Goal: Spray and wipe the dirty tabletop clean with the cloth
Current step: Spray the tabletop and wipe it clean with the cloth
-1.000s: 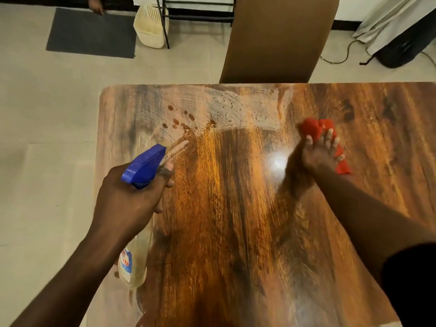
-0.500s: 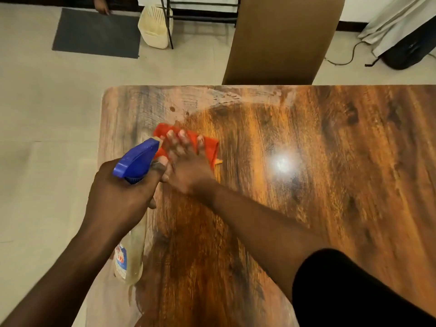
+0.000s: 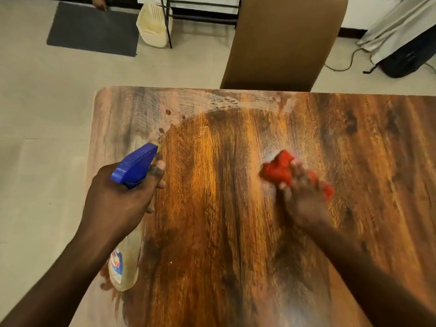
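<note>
My left hand (image 3: 118, 199) grips a clear spray bottle (image 3: 125, 263) with a blue trigger head (image 3: 135, 165), held over the left edge of the wooden tabletop (image 3: 212, 232). My right hand (image 3: 304, 197) presses a red cloth (image 3: 278, 172) flat on the middle of the table, blurred by motion. A whitish smeared film with a few dark spots (image 3: 168, 112) lies along the table's far left and far edge. The surface around the cloth looks glossy and wet.
A brown chair back (image 3: 280, 41) stands against the table's far edge. On the floor beyond are a grey mat (image 3: 94, 29), a cream basket (image 3: 153, 27) beside a black metal frame, and a dark bag (image 3: 410, 57) with a cable at the far right.
My right hand swept the cloth from the right to the far-left spots, then back to the middle. Most dark spots and part of the film are gone. The bottle barely moved.
</note>
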Demonstrator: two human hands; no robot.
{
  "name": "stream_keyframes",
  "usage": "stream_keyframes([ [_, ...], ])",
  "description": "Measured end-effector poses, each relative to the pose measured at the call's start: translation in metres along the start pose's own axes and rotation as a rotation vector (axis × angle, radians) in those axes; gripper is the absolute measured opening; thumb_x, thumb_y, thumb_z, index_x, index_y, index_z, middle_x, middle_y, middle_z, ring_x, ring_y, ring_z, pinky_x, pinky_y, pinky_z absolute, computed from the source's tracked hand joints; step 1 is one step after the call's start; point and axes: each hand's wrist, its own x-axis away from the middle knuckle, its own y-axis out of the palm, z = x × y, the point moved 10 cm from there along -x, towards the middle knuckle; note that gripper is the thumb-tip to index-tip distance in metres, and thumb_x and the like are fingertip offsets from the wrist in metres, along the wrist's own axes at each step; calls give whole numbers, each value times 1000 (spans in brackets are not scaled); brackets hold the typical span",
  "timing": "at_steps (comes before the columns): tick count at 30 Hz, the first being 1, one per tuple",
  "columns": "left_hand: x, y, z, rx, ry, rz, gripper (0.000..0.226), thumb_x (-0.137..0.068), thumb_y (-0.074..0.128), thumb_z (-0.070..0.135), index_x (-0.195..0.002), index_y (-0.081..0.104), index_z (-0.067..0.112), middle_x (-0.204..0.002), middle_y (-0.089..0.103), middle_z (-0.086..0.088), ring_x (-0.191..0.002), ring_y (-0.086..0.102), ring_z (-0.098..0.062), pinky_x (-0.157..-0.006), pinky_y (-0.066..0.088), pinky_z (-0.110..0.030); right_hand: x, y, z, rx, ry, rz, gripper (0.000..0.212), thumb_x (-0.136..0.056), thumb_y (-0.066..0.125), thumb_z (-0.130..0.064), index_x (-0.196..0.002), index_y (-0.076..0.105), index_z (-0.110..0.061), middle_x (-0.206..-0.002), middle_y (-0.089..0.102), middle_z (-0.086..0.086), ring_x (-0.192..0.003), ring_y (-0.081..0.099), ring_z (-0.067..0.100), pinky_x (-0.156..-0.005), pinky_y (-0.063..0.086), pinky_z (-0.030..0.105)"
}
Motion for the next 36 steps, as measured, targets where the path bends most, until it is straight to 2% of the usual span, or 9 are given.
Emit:
stream_keyframes([
  [4, -1, -5, -8, 9, -24, 11, 17, -94, 68, 61, -90, 78, 47, -84, 83, 15, -49, 73, -16, -68, 55, -31, -99, -64, 68, -187, 339, 124, 74, -113, 13, -62, -175, 3, -23, -184, -8, 4, -168, -11, 31, -131, -5, 70],
  [7, 0, -10, -10, 8, -29, 8, 6, -92, 69, 69, -87, 71, 68, -84, 83, 15, -50, 74, -16, -68, 56, -32, -161, -84, 52, -257, 501, 139, 73, -115, 16, -58, -175, -4, -22, -183, -12, 5, -168, -15, 31, -131, -6, 69],
  [9, 2, -13, -14, 1, -33, 18, 13, -88, 67, 74, -87, 74, 63, -80, 82, 12, -52, 74, -16, -68, 55, -32, -193, -90, 14, -275, 492, 123, 73, -115, 16, -57, -175, -7, -24, -183, -15, 6, -167, -16, 33, -130, -9, 68],
  [20, 9, -31, -6, 26, -59, 87, 13, -80, 58, 80, -83, 69, 74, -73, 81, 2, -51, 73, -17, -75, 62, -46, -165, 6, -329, 52, -404, -44, 74, -113, 14, -58, -172, -14, -25, -179, -21, 8, -164, -22, 35, -129, -10, 71],
  [24, 15, -37, -3, -25, -83, 105, 40, -80, 61, 77, -91, 78, 42, -66, 79, -3, -51, 72, -22, -70, 60, -41, -61, 64, -387, 98, -733, -113, 74, -110, 26, -55, -174, 8, -22, -183, -3, 8, -168, -12, 32, -129, -8, 68],
  [27, 22, -43, -6, -50, -126, 134, 50, -88, 70, 70, -96, 78, 21, -64, 75, -11, -57, 71, -34, -73, 63, -52, 21, 93, -382, 142, -892, -93, 72, -109, 31, -55, -171, 22, -21, -181, 17, 9, -169, 4, 32, -131, 2, 67],
  [30, 32, -42, -8, -47, -105, 113, 10, -93, 71, 60, -96, 78, 54, -78, 80, -14, -60, 71, -40, -80, 64, -61, 90, 114, -337, 125, -944, -103, 68, -112, 34, -52, -174, 16, -28, -182, 15, 5, -169, 3, 29, -132, 3, 65],
  [32, 40, -47, -11, -49, -110, 130, 14, -93, 68, 66, -82, 69, 75, -73, 81, -10, -54, 72, -34, -75, 65, -61, 117, 121, -291, 137, -919, -97, 67, -115, 32, -52, -175, 11, -32, -184, 7, -1, -170, -3, 24, -132, 0, 63],
  [36, 51, -57, -24, 4, -145, 140, 9, -77, 60, 81, -79, 68, 77, -69, 80, -7, -48, 71, -22, -76, 65, -62, 101, 92, -177, 194, -667, -63, 67, -115, 25, -55, -175, 7, -33, -184, 0, -5, -170, -2, 22, -129, 11, 61],
])
